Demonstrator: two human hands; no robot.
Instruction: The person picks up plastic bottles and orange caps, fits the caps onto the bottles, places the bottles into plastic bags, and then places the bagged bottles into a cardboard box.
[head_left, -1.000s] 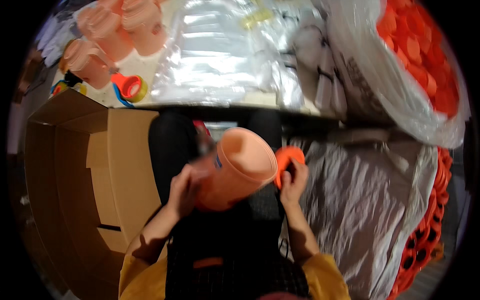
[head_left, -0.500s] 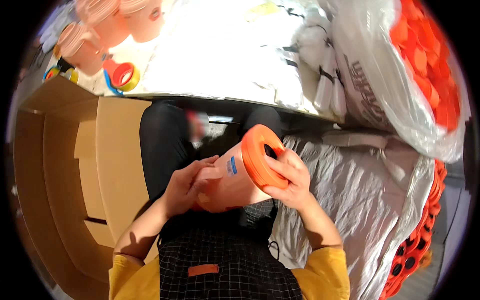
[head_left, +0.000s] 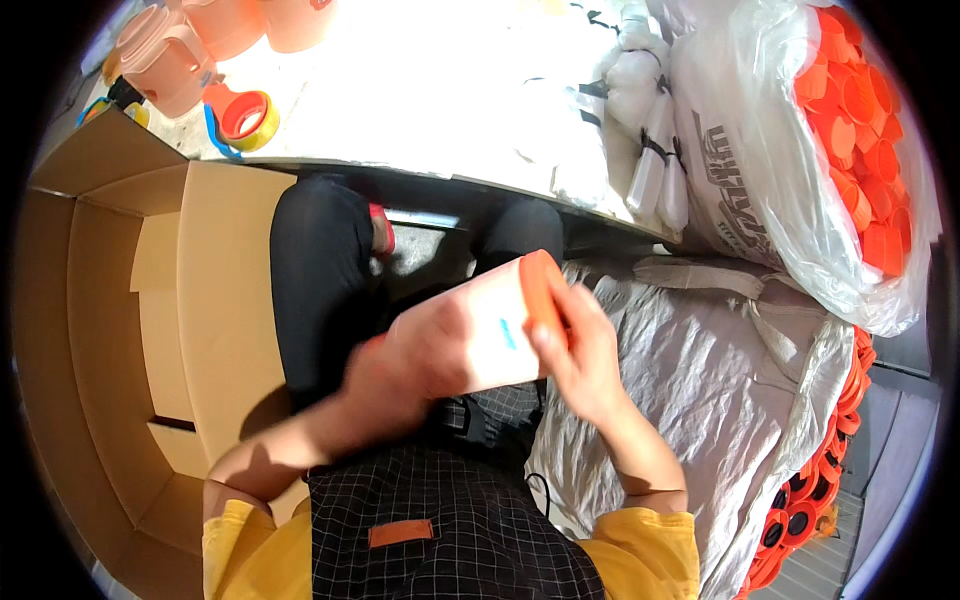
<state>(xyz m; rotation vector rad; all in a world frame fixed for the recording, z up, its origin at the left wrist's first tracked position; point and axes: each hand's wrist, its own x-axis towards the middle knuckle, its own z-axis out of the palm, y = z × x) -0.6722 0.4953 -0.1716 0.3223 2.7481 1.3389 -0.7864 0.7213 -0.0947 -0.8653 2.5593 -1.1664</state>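
Note:
A pale pink plastic jug (head_left: pixel 480 330) with an orange lid (head_left: pixel 540 285) is held tilted above my lap, its lid end up and to the right. My left hand (head_left: pixel 390 385), smeared by motion, is closed round the lower left part of the jug; its exact finger positions are blurred. My right hand (head_left: pixel 585 355) is closed on the lid, thumb on the near side and fingers over the end. A blurred blue-marked label (head_left: pixel 508 334) shows on the jug's side near the lid.
An open cardboard box (head_left: pixel 225 300) stands at my left. On the table are several pink jugs (head_left: pixel 165 65), a tape dispenser (head_left: pixel 245 122) and white plastic bundles (head_left: pixel 640 100). At right are a clear bag (head_left: pixel 720 130) with orange caps (head_left: pixel 860 130), a pale woven sack (head_left: pixel 690 380) and orange lids (head_left: pixel 800 520).
The jug has turned so its lid end points more to the right and its label has shifted rightward. My left hand has moved from the handle area along the body. The view has shifted slightly.

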